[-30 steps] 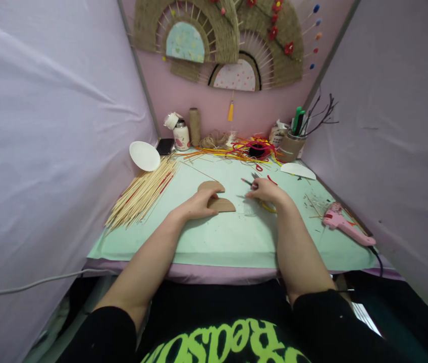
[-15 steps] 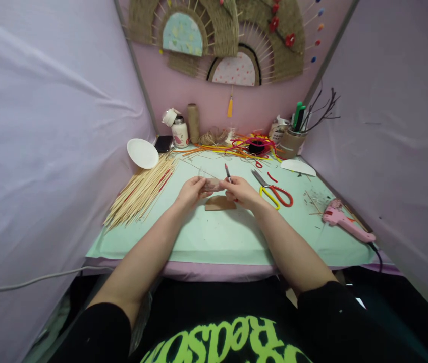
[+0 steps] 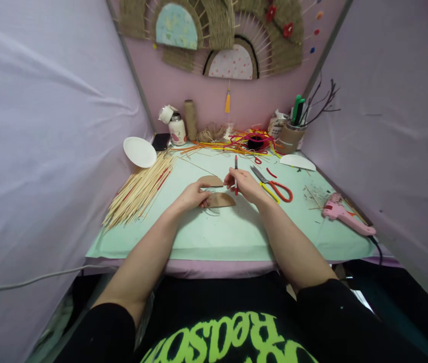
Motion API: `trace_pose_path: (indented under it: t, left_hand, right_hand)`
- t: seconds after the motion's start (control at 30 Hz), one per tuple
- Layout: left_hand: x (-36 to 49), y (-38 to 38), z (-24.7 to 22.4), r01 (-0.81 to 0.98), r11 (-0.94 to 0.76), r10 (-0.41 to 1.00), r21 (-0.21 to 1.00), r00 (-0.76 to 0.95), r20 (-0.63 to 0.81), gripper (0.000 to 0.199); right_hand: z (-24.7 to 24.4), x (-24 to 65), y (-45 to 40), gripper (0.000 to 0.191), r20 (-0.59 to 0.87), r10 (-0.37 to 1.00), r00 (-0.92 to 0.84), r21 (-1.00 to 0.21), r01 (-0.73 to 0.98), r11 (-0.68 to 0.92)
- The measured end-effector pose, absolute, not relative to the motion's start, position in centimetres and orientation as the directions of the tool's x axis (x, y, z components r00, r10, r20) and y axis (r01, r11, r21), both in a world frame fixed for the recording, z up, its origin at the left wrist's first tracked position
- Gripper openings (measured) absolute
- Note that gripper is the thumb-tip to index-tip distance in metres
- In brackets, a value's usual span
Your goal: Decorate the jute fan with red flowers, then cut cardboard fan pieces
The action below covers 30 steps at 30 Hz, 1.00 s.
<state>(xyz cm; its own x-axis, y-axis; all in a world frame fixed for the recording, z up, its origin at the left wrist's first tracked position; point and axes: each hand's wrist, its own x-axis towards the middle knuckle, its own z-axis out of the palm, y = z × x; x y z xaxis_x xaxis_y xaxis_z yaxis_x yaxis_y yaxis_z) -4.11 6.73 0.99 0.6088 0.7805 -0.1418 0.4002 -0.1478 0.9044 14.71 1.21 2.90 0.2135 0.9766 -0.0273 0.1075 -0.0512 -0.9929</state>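
In the head view, my left hand is closed at the left end of a brown half-round cardboard piece, its thumb against the lower edge. A clear protractor shows faintly by its lower fingers; whether they grip it too is hard to tell. A second half-round cardboard piece lies just in front, beside the fingertips. My right hand is closed around a pen with a red end, pointing away from me. Its fingertips are close to the right end of the farther cardboard.
Scissors with red and yellow handles lie right of my right hand. A pink glue gun rests at the right edge. Thin sticks lie at left by a white bowl. Coloured strands and a pen holder stand behind.
My hands have moved apart; the left came down a little, and the right holds the pen more upright. The half-round cardboard, seen through the protractor before, is now uncovered.
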Motion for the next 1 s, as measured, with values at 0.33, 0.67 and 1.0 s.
trace_pose_path:
  t: [0.33, 0.67, 1.0]
  left_hand:
    - [-4.1, 7.3, 0.1, 0.591, -0.392, 0.828, 0.705, 0.56, -0.009, 0.035]
    - [-4.6, 7.8, -0.4, 0.555, -0.434, 0.796, 0.71, 0.606, 0.013, 0.036]
    - [-4.4, 7.5, 0.8, 0.636, -0.428, 0.784, 0.642, 0.615, -0.087, 0.042]
  right_hand:
    - [2.9, 16.3, 0.7, 0.047, 0.074, 0.961, 0.267, -0.918, 0.395, -0.039]
    - [5.2, 16.5, -1.7, 0.052, 0.154, 0.985, -0.083, -0.981, -0.129, 0.143]
    - [1.9, 16.1, -0.5, 0.027, 0.063, 0.996, -0.059, -0.968, 0.238, 0.075]
